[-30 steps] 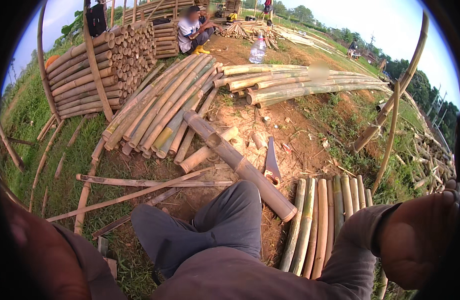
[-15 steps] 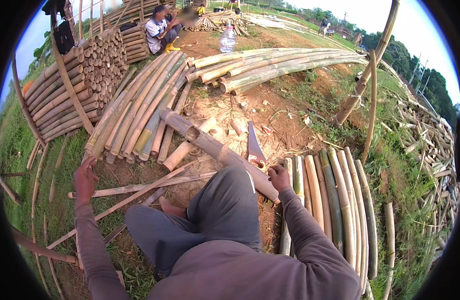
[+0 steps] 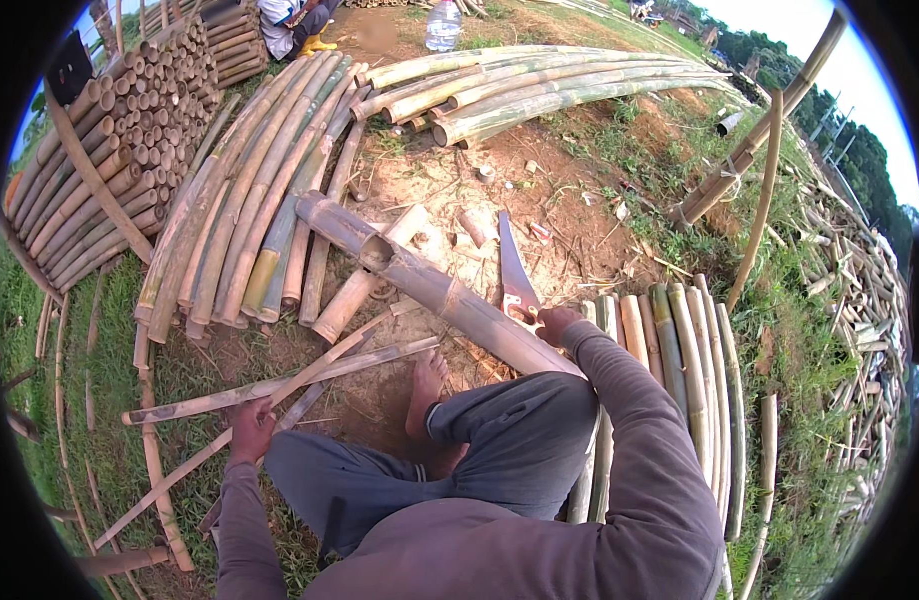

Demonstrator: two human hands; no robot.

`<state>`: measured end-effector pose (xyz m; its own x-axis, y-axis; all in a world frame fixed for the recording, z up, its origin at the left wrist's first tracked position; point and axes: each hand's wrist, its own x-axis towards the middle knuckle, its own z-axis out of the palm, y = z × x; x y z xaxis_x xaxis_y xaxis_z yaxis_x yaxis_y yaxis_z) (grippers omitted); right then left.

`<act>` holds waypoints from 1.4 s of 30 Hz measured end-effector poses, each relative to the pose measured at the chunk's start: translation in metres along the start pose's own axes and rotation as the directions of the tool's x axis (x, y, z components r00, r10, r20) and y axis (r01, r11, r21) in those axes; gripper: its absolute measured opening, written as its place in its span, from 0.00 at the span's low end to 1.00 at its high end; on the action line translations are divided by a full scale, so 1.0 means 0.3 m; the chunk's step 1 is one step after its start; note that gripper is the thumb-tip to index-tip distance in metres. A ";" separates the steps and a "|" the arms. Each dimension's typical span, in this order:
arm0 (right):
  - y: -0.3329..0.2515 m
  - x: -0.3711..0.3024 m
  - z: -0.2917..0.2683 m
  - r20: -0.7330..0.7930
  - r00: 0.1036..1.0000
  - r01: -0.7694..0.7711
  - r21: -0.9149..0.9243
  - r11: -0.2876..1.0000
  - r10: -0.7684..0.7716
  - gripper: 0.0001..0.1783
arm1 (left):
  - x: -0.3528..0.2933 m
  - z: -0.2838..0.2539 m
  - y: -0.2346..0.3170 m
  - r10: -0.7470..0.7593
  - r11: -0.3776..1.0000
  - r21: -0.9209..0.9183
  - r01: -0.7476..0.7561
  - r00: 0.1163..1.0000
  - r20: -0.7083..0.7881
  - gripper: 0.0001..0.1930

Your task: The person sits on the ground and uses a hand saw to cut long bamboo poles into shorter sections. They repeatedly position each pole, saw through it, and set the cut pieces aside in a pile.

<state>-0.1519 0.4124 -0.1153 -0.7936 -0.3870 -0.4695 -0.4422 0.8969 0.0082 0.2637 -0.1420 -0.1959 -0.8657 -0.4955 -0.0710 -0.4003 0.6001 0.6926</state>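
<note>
My right hand (image 3: 561, 326) is closed at the wooden handle of a handsaw (image 3: 513, 262), whose blade lies on the ground pointing away from me. Just beside it, a thick bamboo pole (image 3: 440, 292) slants from the far left down to my right knee, with a notch cut in its upper side. My left hand (image 3: 251, 430) is low by my left knee, fingers curled, where a split bamboo strip (image 3: 325, 379) crosses a thinner diagonal strip (image 3: 185, 472). Whether the fingers grip either strip is hidden.
Beyond the notched pole lie long bamboo poles (image 3: 242, 200) and a second bundle (image 3: 570, 95). Cut poles (image 3: 695, 380) lie at my right. A stacked bamboo pile (image 3: 165, 115) stands far left. A large clear bottle (image 3: 443, 26) and a seated person (image 3: 300, 22) are farther back.
My right hand has moved to the saw handle. My left hand has come inward from the left to the crossed strips. My knees have shifted right, and my view has tilted down.
</note>
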 end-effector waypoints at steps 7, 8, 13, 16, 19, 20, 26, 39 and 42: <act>0.041 0.424 0.107 0.071 0.982 -0.182 0.118 0.976 0.175 0.27 | 0.220 0.414 0.144 0.261 0.955 0.114 -0.273 0.959 0.108 0.22; 0.045 0.484 0.177 0.073 0.978 -0.206 0.156 0.966 0.196 0.31 | 0.281 0.477 0.178 0.280 0.948 0.114 -0.298 0.949 0.145 0.23; 0.029 0.677 0.453 0.057 0.967 -0.256 0.235 0.938 0.250 0.42 | 0.457 0.762 0.419 0.498 0.861 -0.008 -0.508 0.841 0.209 0.23; -0.050 0.697 0.340 0.162 0.950 -0.306 0.309 0.900 0.268 0.47 | 0.468 0.880 0.534 0.607 0.791 -0.085 -0.606 0.761 0.229 0.22; 0.109 0.726 0.521 0.181 0.958 -0.262 0.222 0.939 0.224 0.42 | 0.419 1.031 0.612 0.682 0.724 -0.169 -0.669 0.657 0.321 0.24; 0.087 0.742 0.513 0.190 0.957 -0.258 0.220 0.941 0.218 0.40 | 0.401 1.051 0.622 0.674 0.724 -0.138 -0.675 0.652 0.348 0.24; 0.098 0.708 0.451 -0.236 0.800 0.015 0.927 0.374 0.552 0.26 | 0.386 1.071 0.670 0.595 0.766 -0.021 -0.643 0.696 0.403 0.29; -0.013 1.066 -0.290 -0.730 0.617 0.238 -0.183 0.954 -0.294 0.15 | 0.405 1.089 0.645 0.577 0.801 -0.096 -0.591 0.718 0.390 0.27; 0.049 1.029 -0.329 -0.697 0.699 0.091 -0.132 0.987 -0.158 0.17 | 0.397 1.103 0.622 0.567 0.814 -0.122 -0.568 0.729 0.384 0.27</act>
<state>-0.4445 0.2849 -0.1730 -0.7765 -0.5614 0.2862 -0.5638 0.8218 0.0824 -0.0137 0.1188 -0.3127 -0.9733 0.2200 0.0650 0.2028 0.6929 0.6919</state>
